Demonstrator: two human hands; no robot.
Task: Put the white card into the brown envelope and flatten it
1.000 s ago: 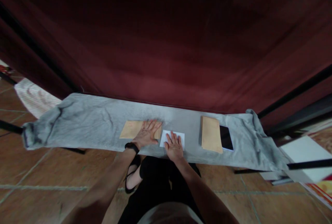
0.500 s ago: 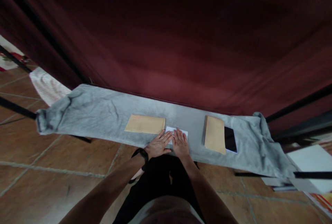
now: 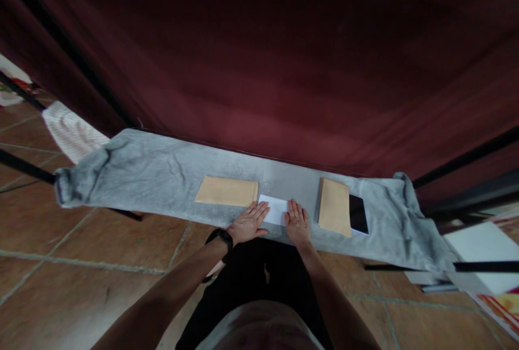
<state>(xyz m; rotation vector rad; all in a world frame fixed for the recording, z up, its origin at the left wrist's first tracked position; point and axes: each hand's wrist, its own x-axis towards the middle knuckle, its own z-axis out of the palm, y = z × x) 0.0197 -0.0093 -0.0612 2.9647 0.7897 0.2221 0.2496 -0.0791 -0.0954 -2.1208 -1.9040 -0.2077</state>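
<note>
From where I stand, I see a person leaning over a grey cloth (image 3: 141, 172) spread along a narrow surface, with both hands laid on it. A small white sheet of paper (image 3: 275, 209) lies flat on the cloth in front of the person's lap, between the two hands. The left hand (image 3: 247, 224) is flat and loose, fingers stretched out, their tips over the paper's left part; it grips nothing. The right hand (image 3: 298, 224) is also spread flat, gripping nothing, its fingers at the paper's right edge. How hard either one presses, I cannot tell.

Just beside the left fingertips lies a brown envelope (image 3: 226, 191), set lengthwise, with faint reddish marks near its upper left corner. Past the right hand, a little apart from it, is a thicker brown packet (image 3: 334, 207), turned with its long side toward the person. A dark-screened phone (image 3: 358, 213) lies against the packet's right side; whether it is partly tucked beneath, I cannot say.

A black wristband (image 3: 224, 238) circles the left wrist. Behind the cloth hangs a dark red curtain (image 3: 259, 101), and underfoot are brown floor tiles (image 3: 121, 296) with pale joints.
</note>
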